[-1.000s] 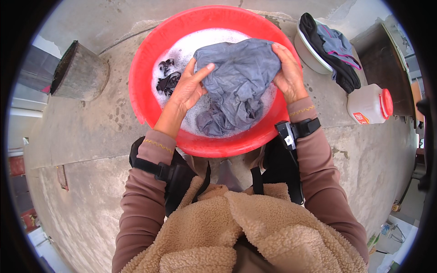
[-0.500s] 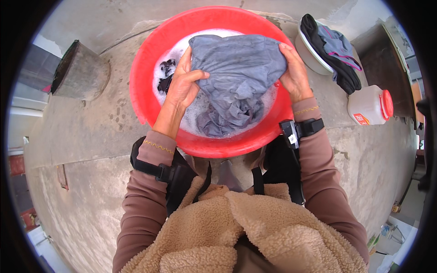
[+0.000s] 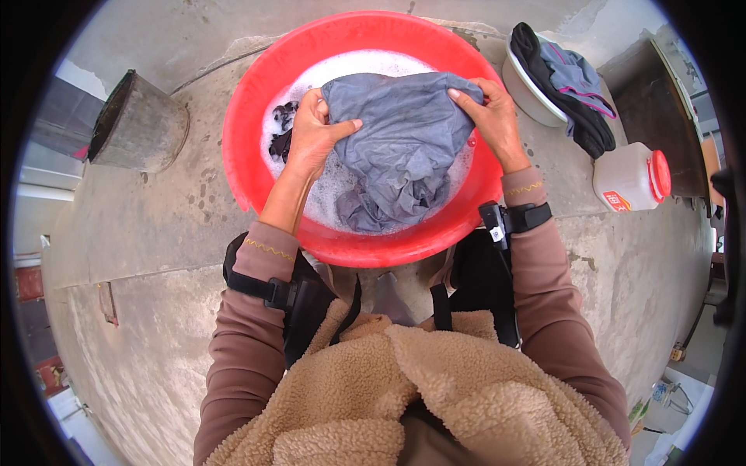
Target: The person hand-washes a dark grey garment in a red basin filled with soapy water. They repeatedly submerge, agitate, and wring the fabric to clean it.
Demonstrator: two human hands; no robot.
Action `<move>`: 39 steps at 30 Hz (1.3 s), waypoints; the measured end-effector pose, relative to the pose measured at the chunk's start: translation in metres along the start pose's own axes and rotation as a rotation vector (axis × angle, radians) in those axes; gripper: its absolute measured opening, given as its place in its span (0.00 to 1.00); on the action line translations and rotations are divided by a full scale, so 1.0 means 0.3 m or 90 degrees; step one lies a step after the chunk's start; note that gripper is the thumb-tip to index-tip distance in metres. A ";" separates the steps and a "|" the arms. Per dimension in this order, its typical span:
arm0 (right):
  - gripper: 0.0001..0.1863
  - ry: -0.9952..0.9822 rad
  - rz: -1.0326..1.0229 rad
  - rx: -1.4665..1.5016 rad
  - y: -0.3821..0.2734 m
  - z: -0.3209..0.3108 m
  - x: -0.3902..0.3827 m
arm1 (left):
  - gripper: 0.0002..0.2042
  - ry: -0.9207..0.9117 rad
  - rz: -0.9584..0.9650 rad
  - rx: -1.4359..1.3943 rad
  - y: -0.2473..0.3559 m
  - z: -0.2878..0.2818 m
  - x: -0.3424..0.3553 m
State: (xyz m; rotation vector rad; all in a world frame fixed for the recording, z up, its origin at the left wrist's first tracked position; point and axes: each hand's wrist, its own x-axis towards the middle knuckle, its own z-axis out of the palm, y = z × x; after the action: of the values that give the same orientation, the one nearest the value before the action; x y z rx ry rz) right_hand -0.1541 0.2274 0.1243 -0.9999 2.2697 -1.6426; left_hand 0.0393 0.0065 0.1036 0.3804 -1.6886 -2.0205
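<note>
Both hands grip a wet grey cloth over a red basin.

The left hand (image 3: 311,140) is closed on the cloth's (image 3: 404,147) left edge, thumb pressed across it; the right hand (image 3: 489,116) clamps the right edge, fingers curled over the top. The cloth is held just above the suds in the basin (image 3: 249,116), its lower folds trailing in the water. Soaked, it looks limp, heavy and slippery, so bunched edges give the surest hold. A dark item (image 3: 281,128) lies in the foam beside the left hand.
</note>
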 end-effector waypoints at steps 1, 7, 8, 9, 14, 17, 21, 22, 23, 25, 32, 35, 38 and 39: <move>0.18 0.024 -0.014 -0.017 0.001 0.010 0.001 | 0.32 0.028 -0.032 0.007 -0.004 0.001 0.000; 0.17 -0.056 0.097 0.403 -0.057 0.056 -0.025 | 0.44 0.066 -0.021 0.183 0.005 0.004 -0.002; 0.17 -0.100 0.116 0.477 -0.069 0.058 -0.032 | 0.46 0.056 -0.017 0.209 0.013 0.006 -0.007; 0.17 -0.158 0.145 0.547 -0.075 0.059 -0.039 | 0.45 -0.004 -0.002 0.156 0.021 0.011 -0.013; 0.16 -0.303 0.281 0.628 -0.028 0.081 -0.040 | 0.30 -0.150 -0.074 -0.031 0.056 0.068 -0.063; 0.18 -0.266 0.522 0.738 0.036 0.109 -0.014 | 0.24 -0.109 -0.142 -0.105 0.041 0.090 -0.074; 0.26 -0.028 0.420 0.527 0.065 0.124 0.004 | 0.23 0.062 -0.309 -0.120 -0.030 0.037 -0.035; 0.29 -0.001 0.358 0.380 0.060 0.133 -0.002 | 0.22 0.125 -0.348 -0.104 -0.055 0.015 -0.020; 0.31 0.024 0.255 0.241 0.053 0.137 -0.018 | 0.22 0.172 -0.324 -0.023 -0.084 -0.005 -0.009; 0.39 -0.089 -0.071 -0.074 0.038 0.169 -0.048 | 0.22 0.290 -0.291 0.154 -0.142 -0.038 0.004; 0.44 -0.445 -0.110 -0.439 0.108 0.370 -0.167 | 0.40 0.019 -0.280 0.830 -0.294 -0.067 -0.017; 0.48 -0.545 -0.054 -0.486 0.151 0.427 -0.162 | 0.29 -0.129 -0.333 0.917 -0.345 -0.083 -0.048; 0.49 -0.620 -0.012 -0.513 0.175 0.467 -0.139 | 0.25 -0.164 -0.355 0.930 -0.396 -0.106 -0.062; 0.49 -0.647 0.004 -0.521 0.180 0.476 -0.133 | 0.25 -0.173 -0.357 0.927 -0.411 -0.114 -0.063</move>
State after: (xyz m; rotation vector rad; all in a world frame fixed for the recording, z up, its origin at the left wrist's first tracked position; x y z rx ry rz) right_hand -0.0755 0.1491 0.0120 -1.4756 2.0576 0.0286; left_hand 0.0501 0.0032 -0.0252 1.1395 -3.2516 -0.6866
